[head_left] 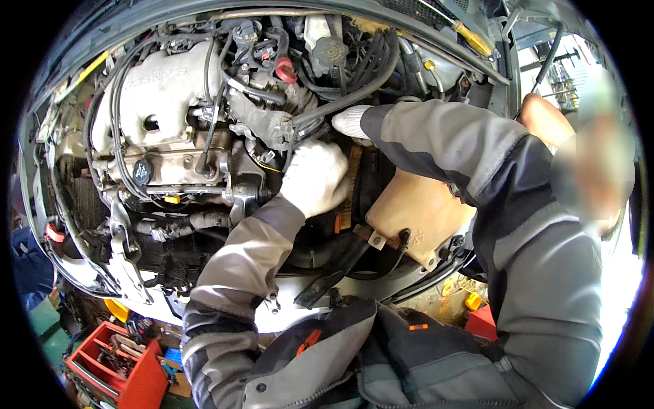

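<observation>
My left hand (317, 178), in a white glove, reaches into the engine bay beside a dark round duct end (310, 128). Its fingers curl inward, and what they grip, if anything, is hidden. My right hand (349, 123), also gloved in white, lies just beyond on the other side of that duct end. Only its back and cuff show; the fingers are out of sight. A pleated air filter edge (349, 187), orange-brown, stands upright to the right of my left hand. Grey ducting (262, 121) runs from the duct end toward the engine.
The engine's silver intake manifold (160, 85) fills the left. A tan plastic reservoir (415, 211) sits below my right forearm. A yellow-handled screwdriver (472, 39) lies at the far right edge. Another person (593, 163) is at the right. A red toolbox (119, 365) stands lower left.
</observation>
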Demonstrator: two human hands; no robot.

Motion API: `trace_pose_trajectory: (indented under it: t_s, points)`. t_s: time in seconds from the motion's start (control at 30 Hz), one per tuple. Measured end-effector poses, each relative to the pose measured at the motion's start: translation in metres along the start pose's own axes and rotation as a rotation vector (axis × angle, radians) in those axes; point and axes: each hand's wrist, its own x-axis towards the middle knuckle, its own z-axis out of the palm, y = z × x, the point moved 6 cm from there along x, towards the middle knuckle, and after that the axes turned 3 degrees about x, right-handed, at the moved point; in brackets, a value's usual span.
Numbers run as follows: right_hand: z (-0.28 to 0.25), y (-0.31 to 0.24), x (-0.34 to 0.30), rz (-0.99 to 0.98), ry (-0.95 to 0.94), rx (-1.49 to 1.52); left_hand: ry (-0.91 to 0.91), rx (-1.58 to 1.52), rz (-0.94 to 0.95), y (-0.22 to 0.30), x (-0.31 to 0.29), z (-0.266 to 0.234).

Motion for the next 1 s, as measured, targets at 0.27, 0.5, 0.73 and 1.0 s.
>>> trace_pose_trajectory:
  t_s: [0.27,0.5,0.73,1.0]
  points:
    - [-0.021,-0.02,-0.017,0.368,0.116,0.641,-0.11,0.117,-0.187,-0.048,0.043,0.026]
    - [-0.015,-0.021,-0.028,0.558,0.078,0.84,0.009,0.112,-0.074,-0.057,0.043,0.041]
    - [0.001,0.006,0.013,0.178,0.185,0.382,0.04,0.161,-0.047,-0.053,0.039,0.036]
    - [-0.051,-0.001,-0.042,0.429,0.467,0.358,0.092,0.103,-0.013,-0.055,0.039,0.032]
